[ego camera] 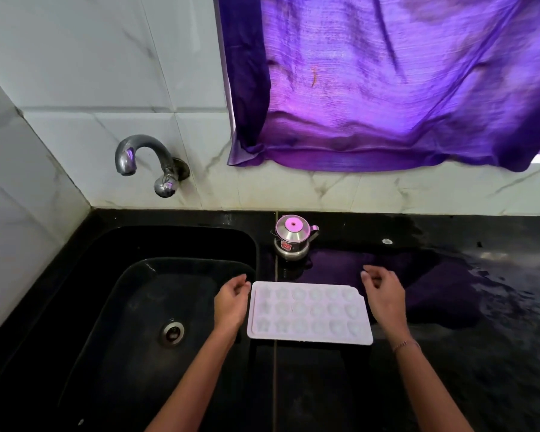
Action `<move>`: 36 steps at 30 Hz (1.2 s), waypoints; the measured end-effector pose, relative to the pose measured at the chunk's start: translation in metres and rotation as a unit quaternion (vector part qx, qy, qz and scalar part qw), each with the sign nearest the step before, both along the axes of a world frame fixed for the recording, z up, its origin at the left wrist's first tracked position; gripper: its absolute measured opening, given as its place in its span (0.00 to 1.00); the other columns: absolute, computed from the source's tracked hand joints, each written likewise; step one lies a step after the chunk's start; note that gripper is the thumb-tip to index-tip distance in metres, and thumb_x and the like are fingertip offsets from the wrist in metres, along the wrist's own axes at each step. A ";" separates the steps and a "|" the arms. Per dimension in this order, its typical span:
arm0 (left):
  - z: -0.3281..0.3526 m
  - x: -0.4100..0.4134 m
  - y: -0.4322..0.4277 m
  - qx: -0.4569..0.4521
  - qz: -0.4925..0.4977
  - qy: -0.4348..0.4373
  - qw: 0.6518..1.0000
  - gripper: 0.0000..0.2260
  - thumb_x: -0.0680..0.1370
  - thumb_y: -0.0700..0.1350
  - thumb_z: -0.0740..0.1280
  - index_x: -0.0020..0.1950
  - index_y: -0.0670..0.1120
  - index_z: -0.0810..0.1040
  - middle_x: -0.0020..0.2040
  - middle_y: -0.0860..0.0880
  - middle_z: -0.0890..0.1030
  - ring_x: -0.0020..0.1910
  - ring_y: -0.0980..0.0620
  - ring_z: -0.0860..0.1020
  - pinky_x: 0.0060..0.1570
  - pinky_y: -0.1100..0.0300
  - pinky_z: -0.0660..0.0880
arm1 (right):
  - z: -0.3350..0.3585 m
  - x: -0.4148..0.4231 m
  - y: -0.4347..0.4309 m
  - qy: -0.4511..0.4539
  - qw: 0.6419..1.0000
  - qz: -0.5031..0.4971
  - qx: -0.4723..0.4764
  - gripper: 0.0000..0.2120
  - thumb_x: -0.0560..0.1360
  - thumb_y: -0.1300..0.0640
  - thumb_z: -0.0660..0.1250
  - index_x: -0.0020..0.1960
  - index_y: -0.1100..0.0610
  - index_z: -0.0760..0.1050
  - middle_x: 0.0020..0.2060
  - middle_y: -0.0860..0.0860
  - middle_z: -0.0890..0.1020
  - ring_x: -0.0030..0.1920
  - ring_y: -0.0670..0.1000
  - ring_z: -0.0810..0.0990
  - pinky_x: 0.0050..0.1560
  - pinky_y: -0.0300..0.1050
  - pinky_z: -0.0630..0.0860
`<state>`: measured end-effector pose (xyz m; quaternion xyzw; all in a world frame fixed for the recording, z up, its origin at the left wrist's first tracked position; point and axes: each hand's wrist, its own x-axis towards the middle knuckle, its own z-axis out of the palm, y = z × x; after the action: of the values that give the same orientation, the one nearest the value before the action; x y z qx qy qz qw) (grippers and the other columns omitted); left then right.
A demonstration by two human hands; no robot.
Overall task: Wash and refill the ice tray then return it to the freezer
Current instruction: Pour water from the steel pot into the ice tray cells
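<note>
At left sat the black sink (85, 307). The left hand (231, 302), released and loosely curled, hung just beside the ice tray (309, 313), flat on the table (480, 369), its cells' contents unclear; the right hand (384, 294), likewise released, flanked its right edge

The worktop (480, 385) is black, glossy stone, with a thin seam running from the wall toward the person. A white ice tray (309, 313) lies flat on it between the left hand (231, 304) and the right hand (385, 299), across that seam. Beyond the hands, near the wall, stands a small steel pot (292, 241) with a lid. Beyond the right hand lies a small pale round spot (387, 241). To the left of the left hand a black sink (200, 241) is set into the worktop.
</note>
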<state>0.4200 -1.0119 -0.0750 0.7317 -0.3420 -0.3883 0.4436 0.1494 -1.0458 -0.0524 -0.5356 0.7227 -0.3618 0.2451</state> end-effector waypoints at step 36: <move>0.029 -0.091 -0.144 -0.141 0.190 0.196 0.952 0.09 0.78 0.48 0.64 0.38 0.54 0.78 0.39 0.55 0.81 0.42 0.54 0.79 0.46 0.59 0.76 | -0.003 0.128 -0.128 -0.553 0.823 -0.104 -0.082 0.22 0.72 0.60 0.71 0.28 0.53 0.61 0.22 0.44 0.71 0.27 0.44 0.72 0.31 0.36 0.73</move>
<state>0.3293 -1.1555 -0.0458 0.6229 -0.1546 -0.3803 0.6659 0.2772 -1.1741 -0.0553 -0.1858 0.4851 -0.6781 0.5198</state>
